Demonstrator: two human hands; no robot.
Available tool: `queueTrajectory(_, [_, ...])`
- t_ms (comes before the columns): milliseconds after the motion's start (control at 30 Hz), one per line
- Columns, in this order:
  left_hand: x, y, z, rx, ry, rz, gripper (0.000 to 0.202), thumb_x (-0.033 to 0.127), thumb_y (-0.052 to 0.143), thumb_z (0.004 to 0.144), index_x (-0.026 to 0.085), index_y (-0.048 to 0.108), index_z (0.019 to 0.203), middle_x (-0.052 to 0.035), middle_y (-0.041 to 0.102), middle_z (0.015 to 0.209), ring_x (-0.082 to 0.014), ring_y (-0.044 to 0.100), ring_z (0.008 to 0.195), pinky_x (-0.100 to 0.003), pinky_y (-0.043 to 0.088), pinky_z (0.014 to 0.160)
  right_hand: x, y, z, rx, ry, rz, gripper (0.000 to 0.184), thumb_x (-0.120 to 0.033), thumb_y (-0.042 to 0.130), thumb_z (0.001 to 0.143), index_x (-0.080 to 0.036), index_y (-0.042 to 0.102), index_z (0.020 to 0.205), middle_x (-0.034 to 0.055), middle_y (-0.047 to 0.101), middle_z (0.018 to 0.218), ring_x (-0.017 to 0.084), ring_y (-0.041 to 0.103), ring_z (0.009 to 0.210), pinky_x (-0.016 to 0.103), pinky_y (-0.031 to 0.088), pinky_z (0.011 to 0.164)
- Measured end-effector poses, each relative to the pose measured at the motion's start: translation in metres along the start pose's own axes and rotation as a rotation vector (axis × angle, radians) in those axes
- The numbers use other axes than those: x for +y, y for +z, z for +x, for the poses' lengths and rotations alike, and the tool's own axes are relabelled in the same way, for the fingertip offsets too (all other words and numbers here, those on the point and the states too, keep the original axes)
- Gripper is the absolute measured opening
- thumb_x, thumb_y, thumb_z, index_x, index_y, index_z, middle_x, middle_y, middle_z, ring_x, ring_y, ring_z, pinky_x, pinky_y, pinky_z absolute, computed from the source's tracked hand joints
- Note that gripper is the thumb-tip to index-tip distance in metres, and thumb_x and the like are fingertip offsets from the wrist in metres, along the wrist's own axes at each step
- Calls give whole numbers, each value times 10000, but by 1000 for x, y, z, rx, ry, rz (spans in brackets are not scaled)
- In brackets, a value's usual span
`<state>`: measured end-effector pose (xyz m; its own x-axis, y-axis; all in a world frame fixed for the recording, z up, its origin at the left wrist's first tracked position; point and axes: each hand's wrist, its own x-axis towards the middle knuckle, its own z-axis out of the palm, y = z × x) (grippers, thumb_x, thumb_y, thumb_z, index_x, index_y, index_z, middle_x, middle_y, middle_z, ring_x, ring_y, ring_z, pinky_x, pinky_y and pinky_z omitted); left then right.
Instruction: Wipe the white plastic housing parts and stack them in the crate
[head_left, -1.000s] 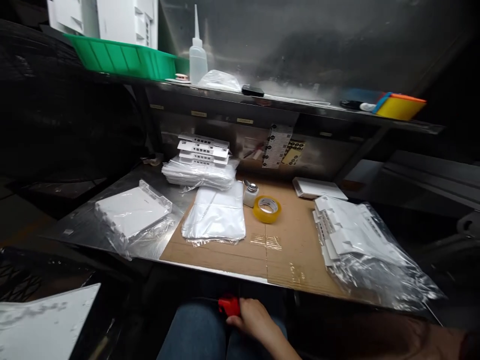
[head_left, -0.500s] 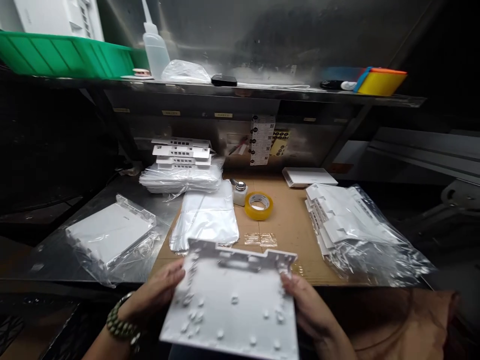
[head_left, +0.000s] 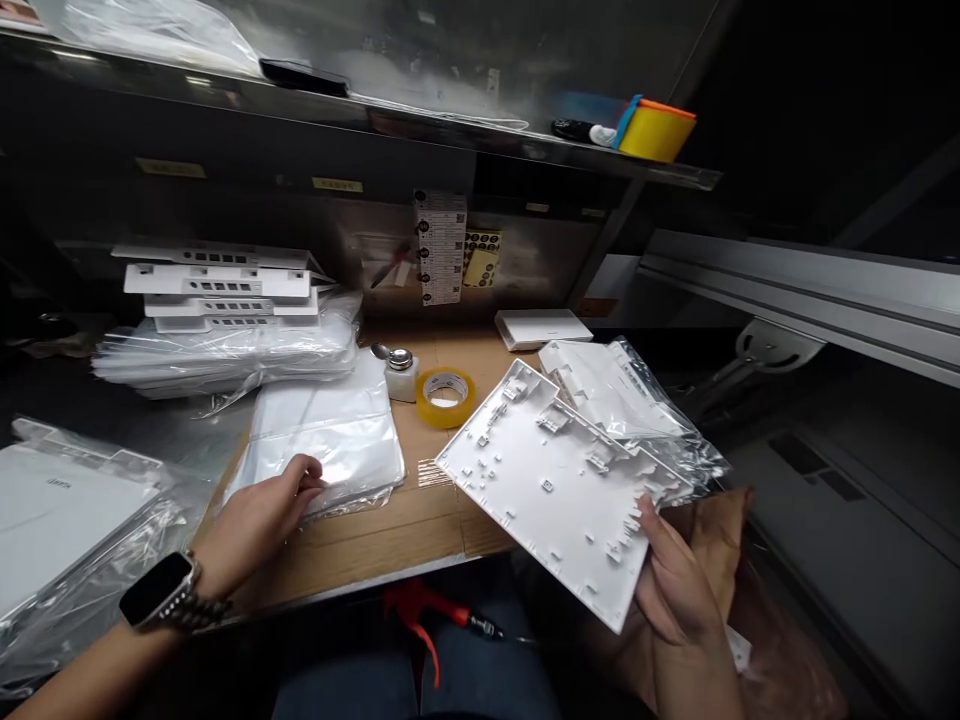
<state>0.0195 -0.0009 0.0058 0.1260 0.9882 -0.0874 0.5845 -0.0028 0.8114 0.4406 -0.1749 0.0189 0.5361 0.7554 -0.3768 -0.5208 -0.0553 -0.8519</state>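
Clamped with the right grip [head_left: 679,585] on the right-hand end of a white plastic panel [head_left: 562,500], tilted over the front of the cardboard-covered counter [head_left: 360,550], with studs and clips turned upward. Held at both sides half a second ago, squarely in the middle; now swung to the right and carried one-handed. Released from the panel since then and brought with the left grip [head_left: 262,515] to a stack of clear plastic bags [head_left: 330,425], with fingers curled at its front; cannot tell whether pinched on a bag. Unmoved just beyond on the counter, beside the bags: a white bottle with a metal top [head_left: 401,382] and a roll of yellow tape [head_left: 450,417]. Partly hidden behind the raised panel: bagged white parts [head_left: 611,390]. Piled behind the bags: white slotted pieces [head_left: 225,300]. Out of the hand now, unlike one second ago, and down at the lap: a red tool [head_left: 420,603].
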Motion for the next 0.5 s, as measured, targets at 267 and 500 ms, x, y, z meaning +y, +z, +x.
queueTrajectory(267, [-26,-32,57,-466,-147,-212,492,476,904,614,201,532,782,23,670,658,-176,636,640,-281,489,635,8,1,0,17,85,77,583,-472,895,704,-204,721,1191,94,775,1174,316,705,1162,440,571,1036])
queueTrajectory(500, [-16,-34,51,-406,-91,-298,474,415,913,586,199,537,777,-6,692,771,-183,683,755,-364,574,761,53,36,-1,-92,261,119,523,-512,912,658,-193,747,1038,96,807,1028,319,744,1063,473,587,975])
